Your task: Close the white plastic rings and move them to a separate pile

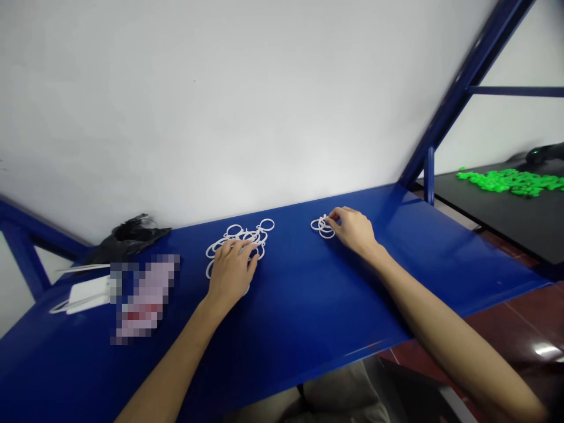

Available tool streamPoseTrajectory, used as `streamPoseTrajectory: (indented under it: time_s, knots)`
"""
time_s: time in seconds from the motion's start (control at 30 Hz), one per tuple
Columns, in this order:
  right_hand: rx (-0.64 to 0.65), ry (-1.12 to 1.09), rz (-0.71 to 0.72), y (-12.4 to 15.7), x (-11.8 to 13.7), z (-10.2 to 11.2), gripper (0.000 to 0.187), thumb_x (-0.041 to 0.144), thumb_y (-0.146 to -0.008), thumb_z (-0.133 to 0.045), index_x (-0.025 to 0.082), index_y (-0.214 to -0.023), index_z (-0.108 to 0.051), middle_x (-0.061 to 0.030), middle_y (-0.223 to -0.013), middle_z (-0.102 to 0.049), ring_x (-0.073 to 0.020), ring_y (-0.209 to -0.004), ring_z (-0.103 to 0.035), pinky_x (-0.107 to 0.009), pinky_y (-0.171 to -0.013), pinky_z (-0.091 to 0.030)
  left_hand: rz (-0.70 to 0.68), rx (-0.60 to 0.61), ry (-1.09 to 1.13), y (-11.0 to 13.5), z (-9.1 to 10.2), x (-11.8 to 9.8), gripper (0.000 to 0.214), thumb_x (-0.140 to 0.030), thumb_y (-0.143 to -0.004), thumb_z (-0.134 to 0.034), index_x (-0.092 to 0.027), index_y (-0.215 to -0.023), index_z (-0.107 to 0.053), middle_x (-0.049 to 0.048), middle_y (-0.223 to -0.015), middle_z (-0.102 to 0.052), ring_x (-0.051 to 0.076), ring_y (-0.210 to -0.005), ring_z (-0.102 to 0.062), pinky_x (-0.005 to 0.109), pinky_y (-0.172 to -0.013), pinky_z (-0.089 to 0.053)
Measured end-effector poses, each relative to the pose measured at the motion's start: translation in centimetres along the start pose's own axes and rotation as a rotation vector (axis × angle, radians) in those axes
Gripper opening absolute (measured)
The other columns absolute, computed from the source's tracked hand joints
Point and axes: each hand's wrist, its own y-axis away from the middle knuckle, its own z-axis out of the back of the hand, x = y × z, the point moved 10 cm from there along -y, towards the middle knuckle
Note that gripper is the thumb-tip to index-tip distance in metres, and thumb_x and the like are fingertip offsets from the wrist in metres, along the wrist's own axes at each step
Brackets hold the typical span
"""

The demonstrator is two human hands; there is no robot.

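Both your forearms cross the near edge of the blue tabletop, each hand at white rings.

Your left hand lies palm-down near the middle of the tabletop, fingers together and slightly curled over the near side of a loose pile of white rings; whether it grips one cannot be told. Your right hand sits to the right and closer to the back edge, its thumb and fingertips pinching a small cluster of white rings that rests on the tabletop, apart from the pile. Toward the left edge lies a white adapter with its cable, and a crumpled black bag sits by the back left corner. Beyond the right edge, green parts lie scattered on a black table.
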Motion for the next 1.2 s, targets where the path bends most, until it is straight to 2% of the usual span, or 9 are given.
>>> streamPoseTrajectory:
  time_s: [0.17, 0.3, 0.5, 0.6, 0.7, 0.8, 0.97, 1.07, 1.2]
  knots:
    - [0.017, 0.034, -0.028, -0.1, -0.2, -0.5, 0.024, 0.043, -0.095, -0.053, 0.025, -0.095, -0.07, -0.0052, -0.101, -0.067, -0.0195, -0.081, -0.062, -0.027, -0.06, -0.038, -0.011, 0.006, 0.015, 0.0, 0.2, 0.0, 0.017, -0.026, -0.094, -0.053, -0.022, -0.093, -0.069, 0.0056, -0.101, -0.071, 0.029, -0.103, -0.055, 0.045, -0.09, -0.043]
    - [-0.047, 0.033, 0.006, 0.2, 0.6, 0.1, 0.022, 0.039, -0.096, -0.054, 0.024, -0.097, -0.07, -0.0069, -0.102, -0.065, -0.0234, -0.097, -0.059, -0.028, -0.064, -0.044, 0.002, 0.002, 0.076, 0.0, 0.4, -0.1, 0.011, -0.023, -0.092, -0.054, -0.023, -0.093, -0.065, 0.0038, -0.097, -0.071, 0.027, -0.097, -0.056, 0.043, -0.086, -0.041]
    - [-0.157, -0.096, 0.28, 1.8, 4.7, 1.2, 0.023, 0.034, -0.097, -0.053, 0.02, -0.1, -0.071, -0.0099, -0.098, -0.065, -0.026, -0.097, -0.055, -0.038, -0.078, -0.052, -0.022, -0.147, 0.195, 0.4, 2.1, -1.3, 0.016, -0.019, -0.092, -0.055, -0.022, -0.108, -0.055, 0.003, -0.095, -0.069, 0.025, -0.095, -0.057, 0.042, -0.089, -0.041]
    - [-0.066, -0.26, 0.466, 3.7, 8.1, 0.9, 0.028, 0.033, -0.098, -0.053, 0.019, -0.119, -0.065, -0.0106, -0.108, -0.064, -0.0243, -0.099, -0.058, -0.042, -0.086, -0.054, -0.115, -0.222, 0.283, 0.8, 3.3, -3.1, 0.027, -0.016, -0.092, -0.054, -0.022, -0.118, -0.049, 0.0018, -0.094, -0.068, 0.023, -0.099, -0.057, 0.042, -0.094, -0.042]
    - [0.088, -0.384, 0.628, 6.0, 11.3, 0.2, 0.043, 0.034, -0.097, -0.054, 0.023, -0.138, -0.051, -0.0129, -0.13, -0.054, -0.0228, -0.105, -0.06, -0.041, -0.087, -0.056, -0.206, -0.221, 0.376, 1.1, 3.8, -4.8, 0.037, -0.013, -0.092, -0.054, -0.023, -0.126, -0.046, 0.0008, -0.093, -0.066, 0.02, -0.096, -0.058, 0.039, -0.093, -0.046]
    - [0.182, -0.439, 0.72, 7.6, 13.2, -0.1, 0.034, 0.033, -0.099, -0.052, 0.023, -0.13, -0.057, -0.0132, -0.14, -0.048, -0.0202, -0.103, -0.062, -0.041, -0.086, -0.057, -0.271, -0.208, 0.434, 1.3, 4.0, -5.8, 0.04, -0.01, -0.091, -0.053, -0.023, -0.128, -0.046, 0.0008, -0.092, -0.065, 0.018, -0.092, -0.058, 0.035, -0.087, -0.05]
    - [0.284, -0.497, 0.745, 8.3, 13.6, -0.7, 0.021, 0.036, -0.097, -0.056, 0.018, -0.102, -0.066, -0.0117, -0.138, -0.052, -0.0216, -0.11, -0.061, -0.04, -0.09, -0.055, -0.304, -0.211, 0.465, 1.6, 4.0, -6.0, 0.036, -0.008, -0.093, -0.05, -0.025, -0.126, -0.048, 0.0014, -0.098, -0.066, 0.017, -0.093, -0.061, 0.033, -0.086, -0.053]
    - [0.31, -0.557, 0.701, 8.0, 13.4, -1.1, 0.02, 0.035, -0.098, -0.054, 0.019, -0.103, -0.064, -0.0102, -0.129, -0.058, -0.0204, -0.109, -0.062, -0.039, -0.091, -0.054, -0.309, -0.213, 0.465, 1.7, 3.9, -6.1, 0.037, -0.009, -0.095, -0.048, -0.026, -0.128, -0.047, 0.0028, -0.106, -0.065, 0.016, -0.1, -0.063, 0.033, -0.091, -0.054]
    - [0.288, -0.647, 0.567, 7.2, 12.5, -1.6, 0.023, 0.026, -0.097, -0.055, 0.017, -0.118, -0.056, -0.0067, -0.103, -0.066, -0.0161, -0.087, -0.064, -0.032, -0.078, -0.054, -0.289, -0.213, 0.442, 1.8, 3.8, -6.0, 0.039, -0.011, -0.096, -0.048, -0.027, -0.132, -0.045, 0.0045, -0.113, -0.061, 0.017, -0.104, -0.063, 0.034, -0.093, -0.055]
